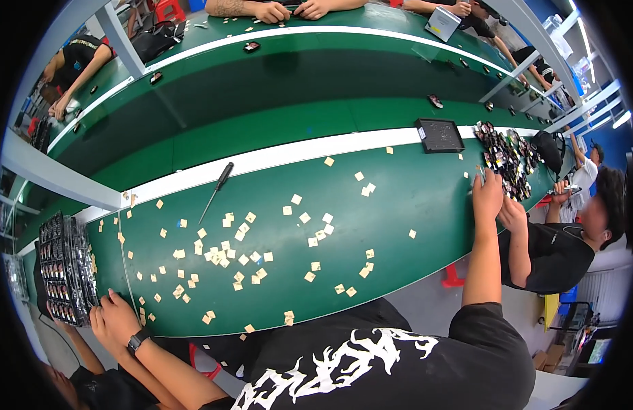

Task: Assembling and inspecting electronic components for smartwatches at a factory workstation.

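Note:
My left hand (117, 320), with a black watch on the wrist, is at the near right edge of a stack of black trays (67, 273) filled with small parts. Its fingers look apart and touch the stack's edge. Far to the right, my right hand (488, 195) reaches to a heap of small dark devices (511, 160). Its fingers are pinched together at the heap's left side; a tiny coloured bit shows at the tips, too small to name. Close beside it is a co-worker's hand (513, 215).
Many small cream square pieces (221, 256) lie scattered over the green table (371, 212). A screwdriver (223, 179) and a black tray (440, 136) lie by the white rail (316, 148). Grey posts (63, 167) rise at the left. A conveyor beyond carries several devices; co-workers sit around.

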The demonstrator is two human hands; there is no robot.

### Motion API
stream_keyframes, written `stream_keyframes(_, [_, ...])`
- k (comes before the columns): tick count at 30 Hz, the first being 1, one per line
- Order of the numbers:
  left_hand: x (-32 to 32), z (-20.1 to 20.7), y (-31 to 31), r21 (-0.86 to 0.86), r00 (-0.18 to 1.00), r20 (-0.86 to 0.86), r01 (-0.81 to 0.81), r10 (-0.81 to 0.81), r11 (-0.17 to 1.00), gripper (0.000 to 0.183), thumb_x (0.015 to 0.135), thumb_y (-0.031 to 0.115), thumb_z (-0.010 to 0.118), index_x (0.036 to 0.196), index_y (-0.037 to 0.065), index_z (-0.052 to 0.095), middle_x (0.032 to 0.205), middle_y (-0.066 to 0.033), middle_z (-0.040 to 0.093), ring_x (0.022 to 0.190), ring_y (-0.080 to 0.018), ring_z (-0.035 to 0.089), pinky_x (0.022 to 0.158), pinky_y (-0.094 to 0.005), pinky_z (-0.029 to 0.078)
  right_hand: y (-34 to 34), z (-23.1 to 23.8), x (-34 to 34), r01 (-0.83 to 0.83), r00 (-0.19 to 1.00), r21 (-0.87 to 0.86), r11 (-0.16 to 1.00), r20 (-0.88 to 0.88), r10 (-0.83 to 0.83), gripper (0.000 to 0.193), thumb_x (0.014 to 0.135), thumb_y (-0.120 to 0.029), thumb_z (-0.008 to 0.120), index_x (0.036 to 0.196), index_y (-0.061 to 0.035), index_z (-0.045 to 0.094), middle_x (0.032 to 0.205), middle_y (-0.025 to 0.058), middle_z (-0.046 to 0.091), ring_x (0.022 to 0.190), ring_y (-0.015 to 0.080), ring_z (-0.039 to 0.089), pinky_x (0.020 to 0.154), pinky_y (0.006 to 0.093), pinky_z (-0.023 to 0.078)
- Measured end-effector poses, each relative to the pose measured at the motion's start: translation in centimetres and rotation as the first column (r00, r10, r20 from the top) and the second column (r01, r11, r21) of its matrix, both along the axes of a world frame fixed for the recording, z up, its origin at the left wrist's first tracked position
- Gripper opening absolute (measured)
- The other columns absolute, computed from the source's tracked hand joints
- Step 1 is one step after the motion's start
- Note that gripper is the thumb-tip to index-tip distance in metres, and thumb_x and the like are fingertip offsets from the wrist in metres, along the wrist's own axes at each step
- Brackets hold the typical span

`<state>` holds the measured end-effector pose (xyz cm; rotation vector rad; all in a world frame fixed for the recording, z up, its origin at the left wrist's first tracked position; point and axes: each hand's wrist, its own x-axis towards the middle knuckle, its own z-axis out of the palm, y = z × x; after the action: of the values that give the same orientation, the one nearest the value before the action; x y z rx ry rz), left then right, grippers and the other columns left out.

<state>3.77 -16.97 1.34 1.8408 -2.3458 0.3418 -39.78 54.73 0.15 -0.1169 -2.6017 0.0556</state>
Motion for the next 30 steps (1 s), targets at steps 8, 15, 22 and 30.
stream_keyframes(8, [-0.1, 0.4, 4.7, -0.102, 0.989, -0.138, 0.043, -0.057, 0.994, 0.052, 0.104, 0.041, 0.05, 0.131, -0.003, 0.06, 0.126, -0.0243, 0.065, 0.114, -0.0397, 0.064, 0.096, -0.0426, 0.053, 0.1, 1.1, -4.9, 0.149, 0.986, 0.143, 0.979, 0.05, -0.157, 0.028, 0.095, -0.025, 0.065, 0.108, -0.0009, 0.063, 0.11, 0.0217, 0.063, 0.091, 0.0422, 0.068, 0.074, 0.0508, 0.057])
stream_keyframes(15, [-3.4, 0.2, 10.0, -0.218, 0.837, -0.403, 0.304, -0.369, 0.927, 0.035, 0.101, 0.023, 0.061, 0.124, -0.004, 0.065, 0.108, -0.0162, 0.07, 0.071, -0.0208, 0.06, 0.063, -0.031, 0.049, 5.7, -0.5, -6.0, 0.175, 0.981, 0.232, 0.957, 0.04, -0.19, 0.021, 0.096, -0.019, 0.058, 0.091, -0.0008, 0.067, 0.096, 0.0207, 0.068, 0.084, 0.0398, 0.069, 0.073, 0.0502, 0.056])
stream_keyframes(22, [-8.5, 1.9, 18.3, 0.123, 0.544, -0.774, 0.632, -0.324, 0.765, 0.016, 0.099, 0.011, 0.062, 0.106, 0.0, 0.071, 0.087, -0.006, 0.066, 0.068, -0.0101, 0.058, 0.06, -0.0247, 0.045, 3.1, 0.9, -0.9, -0.059, 0.998, 0.264, 0.963, 0.003, 0.06, 0.016, 0.093, -0.019, 0.064, 0.092, -0.0036, 0.067, 0.091, 0.0141, 0.065, 0.079, 0.0365, 0.067, 0.068, 0.0476, 0.054])
stream_keyframes(30, [-13.9, 1.4, 27.6, 0.374, 0.504, -0.781, 0.85, 0.369, -0.37, 0.041, 0.103, 0.014, 0.054, 0.142, 0.0, 0.05, 0.127, -0.0169, 0.067, 0.093, -0.0176, 0.068, 0.073, -0.0271, 0.055, -8.2, 7.2, 10.2, -0.79, 0.545, 0.294, 0.538, -0.065, 0.836, 0.022, 0.072, 0.004, 0.081, 0.087, -0.0047, 0.067, 0.075, 0.0029, 0.06, 0.059, 0.0185, 0.059, 0.046, 0.0312, 0.046])
